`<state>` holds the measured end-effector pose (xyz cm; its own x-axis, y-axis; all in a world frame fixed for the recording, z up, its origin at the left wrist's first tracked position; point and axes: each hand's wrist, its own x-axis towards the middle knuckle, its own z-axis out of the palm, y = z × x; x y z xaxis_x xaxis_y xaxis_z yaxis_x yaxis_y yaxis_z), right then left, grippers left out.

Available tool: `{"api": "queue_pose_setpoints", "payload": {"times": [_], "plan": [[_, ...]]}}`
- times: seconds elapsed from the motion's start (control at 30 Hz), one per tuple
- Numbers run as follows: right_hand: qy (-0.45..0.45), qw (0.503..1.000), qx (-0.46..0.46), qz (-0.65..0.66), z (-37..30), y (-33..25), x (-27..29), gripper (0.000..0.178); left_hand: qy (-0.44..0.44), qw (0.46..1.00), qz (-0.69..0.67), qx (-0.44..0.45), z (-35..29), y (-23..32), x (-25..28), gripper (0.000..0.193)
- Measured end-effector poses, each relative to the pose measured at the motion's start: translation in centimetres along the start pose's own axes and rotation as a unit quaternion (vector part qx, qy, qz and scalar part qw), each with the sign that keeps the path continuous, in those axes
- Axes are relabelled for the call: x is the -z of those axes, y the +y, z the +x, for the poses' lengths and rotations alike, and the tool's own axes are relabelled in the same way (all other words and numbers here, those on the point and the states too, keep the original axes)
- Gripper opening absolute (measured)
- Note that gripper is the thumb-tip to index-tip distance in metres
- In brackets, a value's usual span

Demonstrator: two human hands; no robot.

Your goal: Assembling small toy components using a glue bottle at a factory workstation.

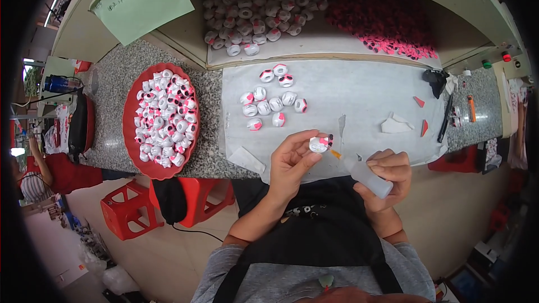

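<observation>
My left hand pinches a small white cat-shaped bead with pink and black parts at its top. In my right hand is a translucent squeeze bottle, its amber nozzle pointing at the bead from the right, close to it. Whether the tip touches the bead I cannot tell. Beyond my left hand, several similar white beads lie loose on the white sheet. Many more fill a red scalloped tray at the left.
A shelf at the back holds a pile of white beads and a heap of pink and black pieces. Paper scraps, red bits and a black pen-like tool lie at the right. Red stools stand below the left.
</observation>
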<state>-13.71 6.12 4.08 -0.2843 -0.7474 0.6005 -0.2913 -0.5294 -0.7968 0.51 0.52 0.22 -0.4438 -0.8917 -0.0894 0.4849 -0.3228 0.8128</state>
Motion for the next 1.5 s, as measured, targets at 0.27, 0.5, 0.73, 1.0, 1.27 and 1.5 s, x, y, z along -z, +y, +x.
{"api": "queue_pose_setpoints", "payload": {"times": [0.27, 0.5, 0.73, 1.0, 1.27, 1.5], "plan": [[-0.002, 1.000, -0.003, 0.000, -0.04, -0.03, -0.07, 0.038, -0.004, 1.000, -0.003, -0.004, 0.05, 0.01, -0.21, 0.035], [-0.012, 1.000, -0.013, -0.004, -0.17, -0.05, 0.01, 0.036, -0.004, 1.000, -0.008, -0.001, 0.11, -0.07, -0.25, 0.034], [0.002, 1.000, -0.008, 0.015, -0.05, 0.04, 0.10, 0.039, -0.003, 1.000, -0.005, -0.006, 0.08, -0.06, -0.15, 0.034], [0.000, 1.000, -0.004, 0.028, -0.10, 0.08, 0.01, 0.039, -0.014, 1.000, 0.008, -0.019, 0.01, -0.12, -0.19, 0.035], [0.001, 1.000, -0.015, -0.006, -0.23, 0.09, -0.38, 0.036, -0.020, 0.993, 0.087, -0.078, 0.00, -0.51, -0.02, 0.034], [-0.019, 1.000, -0.009, -0.017, -0.26, 0.10, -0.34, 0.035, -0.036, 0.974, 0.188, -0.126, 0.12, -0.44, 0.02, 0.032]]}}
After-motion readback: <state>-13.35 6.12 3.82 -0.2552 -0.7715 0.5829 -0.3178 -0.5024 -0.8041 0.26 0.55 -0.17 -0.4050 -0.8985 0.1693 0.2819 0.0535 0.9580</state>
